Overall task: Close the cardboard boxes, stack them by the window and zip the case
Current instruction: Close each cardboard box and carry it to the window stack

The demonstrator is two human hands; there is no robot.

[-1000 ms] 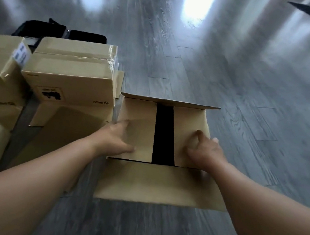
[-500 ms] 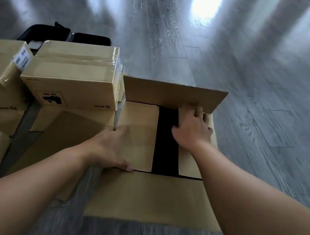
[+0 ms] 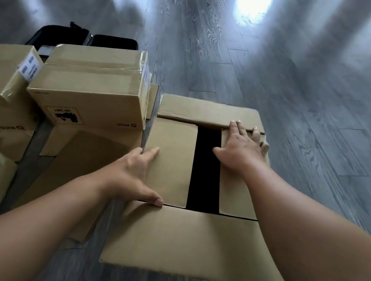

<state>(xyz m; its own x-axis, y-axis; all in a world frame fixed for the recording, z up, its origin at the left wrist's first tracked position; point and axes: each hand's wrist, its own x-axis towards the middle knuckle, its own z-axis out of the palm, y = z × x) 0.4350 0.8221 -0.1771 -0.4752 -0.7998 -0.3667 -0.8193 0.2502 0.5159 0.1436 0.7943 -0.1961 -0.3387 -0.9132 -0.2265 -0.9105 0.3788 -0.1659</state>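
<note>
Open cardboard box [image 3: 171,162] on floor, right of stacked boxes [image 3: 94,90]; left hand [image 3: 132,175] flat on left inner flap, right hand [image 3: 242,147] flat, fingertips reaching far flap [image 3: 208,112]—neither grasping; best: pin inner flaps, fold far flap fully down, then near flap.

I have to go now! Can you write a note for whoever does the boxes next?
Left hand presses flat on the open box's left inner flap. Right hand lies flat on the right inner flap, fingertips at the far flap. Near flap still lies open; far flap only partly down. Closed boxes sit left; black case behind them. Left: finish closing, stack, zip.
</note>
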